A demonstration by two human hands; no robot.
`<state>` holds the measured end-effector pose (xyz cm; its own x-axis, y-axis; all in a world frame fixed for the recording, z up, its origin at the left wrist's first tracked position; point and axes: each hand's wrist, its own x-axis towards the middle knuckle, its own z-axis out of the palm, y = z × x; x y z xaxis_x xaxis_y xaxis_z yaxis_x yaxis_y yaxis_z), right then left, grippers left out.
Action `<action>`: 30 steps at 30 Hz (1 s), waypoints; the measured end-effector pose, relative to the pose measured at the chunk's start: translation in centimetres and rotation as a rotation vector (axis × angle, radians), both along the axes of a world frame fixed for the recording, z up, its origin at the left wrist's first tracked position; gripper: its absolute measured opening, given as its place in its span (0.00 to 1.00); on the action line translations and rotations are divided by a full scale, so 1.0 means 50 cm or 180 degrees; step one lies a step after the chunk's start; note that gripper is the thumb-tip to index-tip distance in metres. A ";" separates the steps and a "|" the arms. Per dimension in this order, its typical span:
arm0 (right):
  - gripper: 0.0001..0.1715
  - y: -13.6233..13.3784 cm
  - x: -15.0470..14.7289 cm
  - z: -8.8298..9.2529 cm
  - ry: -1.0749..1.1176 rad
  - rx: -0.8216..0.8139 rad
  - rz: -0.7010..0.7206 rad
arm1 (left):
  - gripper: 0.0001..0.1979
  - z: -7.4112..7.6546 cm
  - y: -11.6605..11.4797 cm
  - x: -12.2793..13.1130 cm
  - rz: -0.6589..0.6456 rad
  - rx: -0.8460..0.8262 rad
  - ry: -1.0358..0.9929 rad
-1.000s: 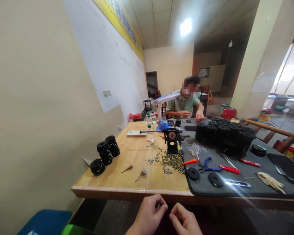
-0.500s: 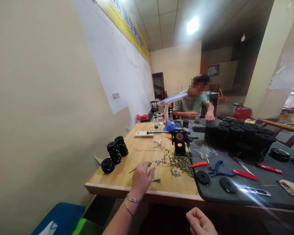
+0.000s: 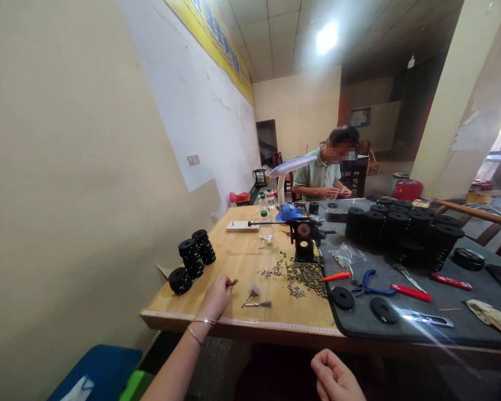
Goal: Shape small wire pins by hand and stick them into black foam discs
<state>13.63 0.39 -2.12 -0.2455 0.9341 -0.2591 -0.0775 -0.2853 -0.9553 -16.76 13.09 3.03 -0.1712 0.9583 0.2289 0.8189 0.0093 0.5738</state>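
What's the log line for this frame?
left hand: at brush, grip unclear | right hand: curled, off table, contents hidden | small parts: loose on table

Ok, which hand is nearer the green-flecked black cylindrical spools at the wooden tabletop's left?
The left hand, just right of the spools, toward the camera; the right hand is farther away, short of the tabletop's front edge.

Free strip of wooden tabletop [image 3: 231,253] for my left hand [image 3: 216,295] between black spools [image 3: 191,260] and scattered small pieces [image 3: 307,274]; small brushes [image 3: 261,304] just right of it, in way; farther back, long rod [image 3: 275,223] of black machine [image 3: 304,238] juts across, bottle [image 3: 266,231] behind it; table edge [image 3: 275,329] before my right hand [image 3: 336,376]; beyond, pliers [image 3: 365,286] and black discs [image 3: 348,301] crowd mat [image 3: 361,324]
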 end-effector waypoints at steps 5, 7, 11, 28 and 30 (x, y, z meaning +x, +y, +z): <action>0.36 -0.007 -0.010 0.000 0.0073 0.0125 -0.0121 | 0.11 0.010 -0.103 0.043 -0.0427 -0.0143 -0.0950; 0.33 -0.011 -0.018 0.007 0.0143 0.0122 -0.0170 | 0.18 0.012 -0.159 0.083 -0.0722 -0.0514 -0.1803; 0.32 -0.016 -0.034 0.024 0.0227 -0.0020 -0.0159 | 0.17 0.002 -0.246 0.176 -0.0928 -0.1206 -0.3093; 0.30 -0.025 -0.022 0.033 0.0192 -0.0340 -0.0274 | 0.13 -0.034 -0.278 0.289 -0.1205 -0.2071 -0.3793; 0.30 -0.025 -0.021 0.033 0.0185 -0.0327 -0.0316 | 0.13 -0.035 -0.278 0.290 -0.1187 -0.2032 -0.3708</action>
<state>12.57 -0.87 -0.48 -0.1705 0.9239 -0.3427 -0.1645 -0.3696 -0.9145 -2.24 -0.79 1.25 0.3288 0.8729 -0.3604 -0.1148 0.4157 0.9022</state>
